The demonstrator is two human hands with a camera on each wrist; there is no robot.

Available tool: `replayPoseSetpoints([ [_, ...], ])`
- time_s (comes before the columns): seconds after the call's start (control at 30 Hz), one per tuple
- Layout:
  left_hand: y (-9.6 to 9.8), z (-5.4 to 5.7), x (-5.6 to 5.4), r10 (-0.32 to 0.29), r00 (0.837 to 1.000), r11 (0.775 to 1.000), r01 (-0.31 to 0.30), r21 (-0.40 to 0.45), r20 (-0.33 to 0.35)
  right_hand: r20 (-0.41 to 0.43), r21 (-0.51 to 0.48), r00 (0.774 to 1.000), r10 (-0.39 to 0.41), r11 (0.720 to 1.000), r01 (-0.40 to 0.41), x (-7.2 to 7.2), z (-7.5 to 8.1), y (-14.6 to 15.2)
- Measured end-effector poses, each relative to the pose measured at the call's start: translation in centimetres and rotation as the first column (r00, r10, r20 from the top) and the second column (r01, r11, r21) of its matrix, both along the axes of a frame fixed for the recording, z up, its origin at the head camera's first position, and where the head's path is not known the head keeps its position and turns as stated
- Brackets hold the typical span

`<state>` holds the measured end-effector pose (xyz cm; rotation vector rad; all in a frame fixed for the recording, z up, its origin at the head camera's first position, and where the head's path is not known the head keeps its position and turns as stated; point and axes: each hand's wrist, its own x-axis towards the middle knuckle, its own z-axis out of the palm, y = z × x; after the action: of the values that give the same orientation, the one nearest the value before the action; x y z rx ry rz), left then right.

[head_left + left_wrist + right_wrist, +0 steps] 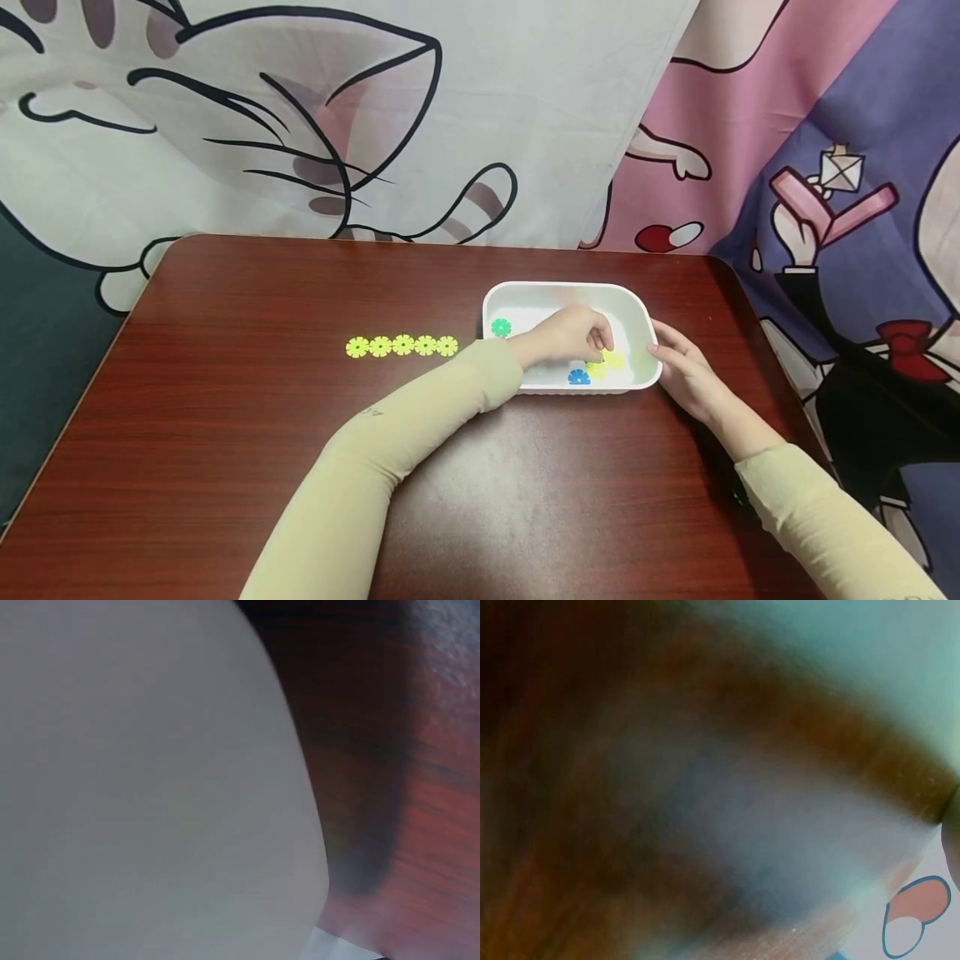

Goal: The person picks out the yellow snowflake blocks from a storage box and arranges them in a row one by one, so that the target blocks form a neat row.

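reddish-brown table (210, 467) (rounded corners, pale glare), white cartoon-print cloth (555, 108) behind, pink and purple cartoon fabric (832, 117) at right

Head view's pretty bright, crisp enough to make out notches on the yellow flower-shaped discs (402, 345). Whitish glare on the wooden tabletop (517, 492), soft shadow by the right forearm (750, 429). Left wrist cam's dim, mostly a blurry pale shape (150, 787). Right wrist's murky mush; only the printed cloth (919, 900) looks sharp.

tray (534, 310) and flower pieces (402, 344) look smooth plastic; table (225, 433), glossy wood; sleeves (360, 471) and backdrop (555, 108), matt cloth.
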<state>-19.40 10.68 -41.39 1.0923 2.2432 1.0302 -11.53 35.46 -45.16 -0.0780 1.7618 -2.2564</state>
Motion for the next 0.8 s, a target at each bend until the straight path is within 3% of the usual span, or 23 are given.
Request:
replayPoseSetpoints([
  [0.33, 0.47, -0.61, 0.31, -0.079, 0.993, 0.994, 0.073, -0.078, -0.082, 0.001, -0.005, 1.0, 0.001, 1.0, -0.001, -0.02, -0.06, 0.07],
  [0.8, 0.74, -0.95, 0.31, -0.109, 0.982, 0.979, 0.079, -0.186, -0.156, -0.001, -0.026, 1.0, -0.006, 1.0, 0.006, -0.02, -0.12, 0.05],
])
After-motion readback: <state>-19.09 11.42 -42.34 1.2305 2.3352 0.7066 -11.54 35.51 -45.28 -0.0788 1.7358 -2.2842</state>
